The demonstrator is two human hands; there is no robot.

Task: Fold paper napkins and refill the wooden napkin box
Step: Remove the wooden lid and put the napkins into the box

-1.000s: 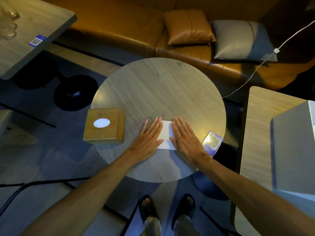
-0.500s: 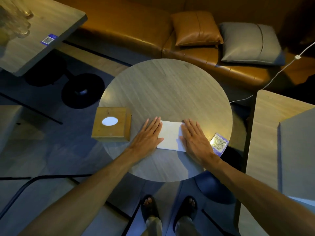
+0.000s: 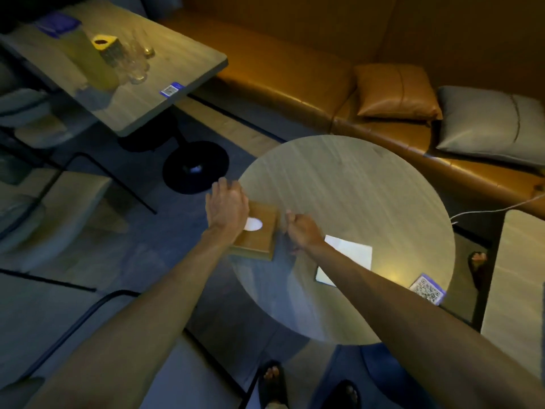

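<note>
The wooden napkin box [image 3: 261, 234] sits at the left edge of the round table [image 3: 348, 184], a white oval of napkin showing in its top slot. My left hand [image 3: 225, 206] lies over the box's far left corner, fingers curled onto it. My right hand [image 3: 302, 230] is against the box's right side with fingers curled; how firmly it grips is unclear. The folded white napkin [image 3: 351, 255] lies flat on the table to the right, partly hidden under my right forearm.
A QR-code card [image 3: 427, 289] lies at the table's near right edge. A rectangular table [image 3: 165, 81] with glasses and a yellow holder stands far left. An orange sofa with cushions [image 3: 395, 91] runs behind. Another tabletop [image 3: 519, 276] is at the right.
Both hands left the folded napkin and moved left to the wooden box. The napkin stays flat on the table. My head turned left, shifting the whole view.
</note>
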